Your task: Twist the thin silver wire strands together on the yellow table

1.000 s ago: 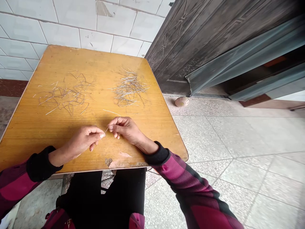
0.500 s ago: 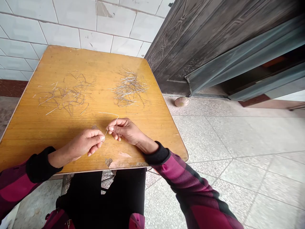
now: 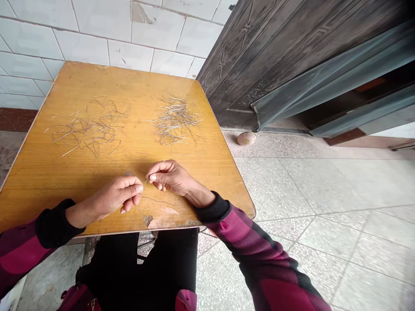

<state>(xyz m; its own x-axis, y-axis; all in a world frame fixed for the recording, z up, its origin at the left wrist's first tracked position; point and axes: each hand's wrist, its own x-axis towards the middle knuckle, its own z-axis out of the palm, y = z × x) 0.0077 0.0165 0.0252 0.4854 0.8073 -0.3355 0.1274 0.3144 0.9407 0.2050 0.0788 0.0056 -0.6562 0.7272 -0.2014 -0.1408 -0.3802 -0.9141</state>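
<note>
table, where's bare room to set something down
The table shows bare wood right of the right hand, behind the dark wire pile and shiny wire pile, and left of the left hand. Crowded: both piles, and between the hands.

A fine strand (image 3: 148,179) is passing through the fingers of the right hand (image 3: 171,177), showing too thin to reveal its material. The curled fingers of the left hand (image 3: 113,196) are hiding whatever they may be pinching. Single wires in the two tangles (image 3: 89,129) (image 3: 175,121) on the bench (image 3: 97,77) are merging, too fine to count. A pale round object (image 3: 246,138) on the floor (image 3: 324,185) is appearing too small to identify. The picture's edges are cutting off the left sleeve (image 3: 22,255), the right sleeve (image 3: 269,263) and the dark door (image 3: 292,56).
</note>
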